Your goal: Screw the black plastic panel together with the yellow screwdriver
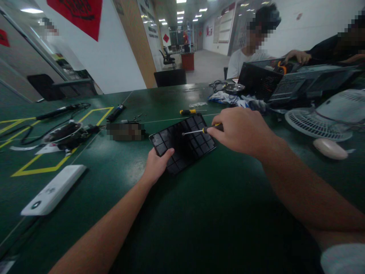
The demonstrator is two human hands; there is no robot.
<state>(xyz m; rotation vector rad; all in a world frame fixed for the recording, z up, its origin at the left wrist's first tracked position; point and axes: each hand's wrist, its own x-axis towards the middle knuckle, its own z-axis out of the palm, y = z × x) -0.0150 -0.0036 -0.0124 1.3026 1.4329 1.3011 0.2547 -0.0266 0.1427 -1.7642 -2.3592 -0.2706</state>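
Observation:
A dark flat panel point(178, 158), divided into a grid of squares, is tilted a little in front of me. My left hand point(156, 164) grips its near left corner, thumb on top. In my right hand point(242, 131) is a screwdriver point(196, 131) with a black and yellow handle, its fingers closed round the grip. The shaft points left across the panel, with a small dark bit at its tip; whether the tip touches the surface I cannot tell. Just behind the panel lies a second screwdriver point(188, 112) with a yellow handle.
On the green table point(199, 228), a white power strip point(54, 190) and cables lie left. A fan point(319, 114), a pale computer mouse point(330, 148) and an open computer case point(262, 80) stand right. One person point(242, 61) sits beyond; another's hand point(299, 56) is at the case.

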